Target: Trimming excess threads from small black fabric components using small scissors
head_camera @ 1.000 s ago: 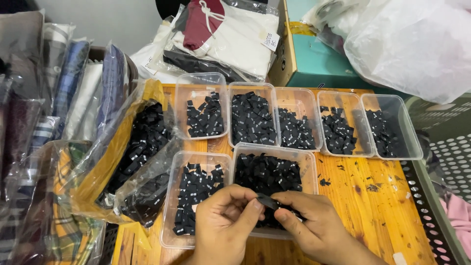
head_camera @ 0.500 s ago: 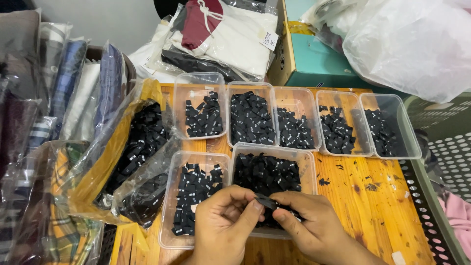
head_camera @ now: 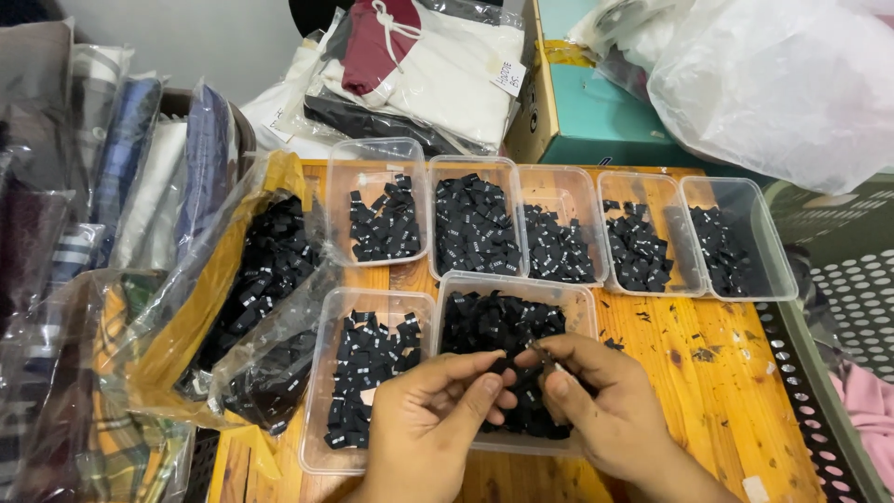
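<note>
My left hand (head_camera: 430, 419) and my right hand (head_camera: 596, 401) meet over a clear plastic tray (head_camera: 577, 300) heaped with small black fabric labels (head_camera: 494, 321). Between the fingertips of both hands sits one small black label (head_camera: 521, 357); the right hand's thumb and forefinger pinch its right end, the left hand's thumb and forefinger close on its left end. Just left of this tray stands a second clear tray (head_camera: 328, 373), holding fewer black labels.
Several clear trays of black labels line the back of the wooden table (head_camera: 708, 391), such as the leftmost one (head_camera: 374, 156). A clear bag of black labels (head_camera: 265, 289) lies left. Bagged clothes (head_camera: 438, 65), a teal box (head_camera: 605, 121) and a white plastic bag (head_camera: 773, 84) sit behind.
Both hands stay over the near tray, still working one black label between the fingertips; the fingers have shifted slightly. Nothing else has moved.
</note>
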